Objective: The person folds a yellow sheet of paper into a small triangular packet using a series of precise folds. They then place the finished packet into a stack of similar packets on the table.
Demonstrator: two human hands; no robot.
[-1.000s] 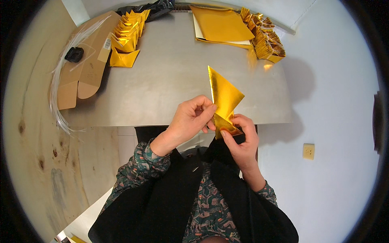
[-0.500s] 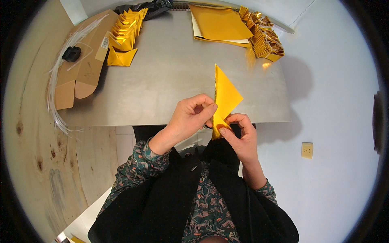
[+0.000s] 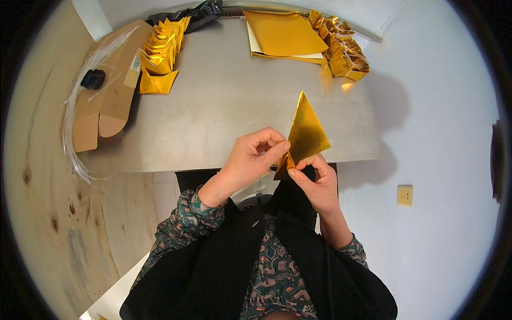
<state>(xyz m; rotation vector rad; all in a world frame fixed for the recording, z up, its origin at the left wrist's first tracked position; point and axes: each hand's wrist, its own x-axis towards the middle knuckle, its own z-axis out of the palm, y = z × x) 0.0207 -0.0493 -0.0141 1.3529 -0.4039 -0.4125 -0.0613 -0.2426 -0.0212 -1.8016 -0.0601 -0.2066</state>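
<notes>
A folded sheet of gold foil paper (image 3: 309,130) is held up between both hands, just over the table's near edge. Its upper part forms a tall triangle with the point away from me. My left hand (image 3: 257,154) pinches its left edge between thumb and fingers. Lower down, my right hand (image 3: 318,182) grips the narrow folded part with thumb and forefinger. Some of the lower folds are hidden behind my fingers.
On the metal table (image 3: 213,106) a row of folded gold paper pieces (image 3: 162,48) stands at the far left, beside a cardboard piece (image 3: 109,96) with white plastic strips (image 3: 68,125). Gold sheets (image 3: 285,34) and bundled gold folds (image 3: 345,53) lie far right. A black bag (image 3: 202,16) sits behind.
The gold paper has tilted, its tip swinging to the right, and its face looks darker now. Both hands keep hold of it, nearly in the same place. The whole view has shifted slightly.
</notes>
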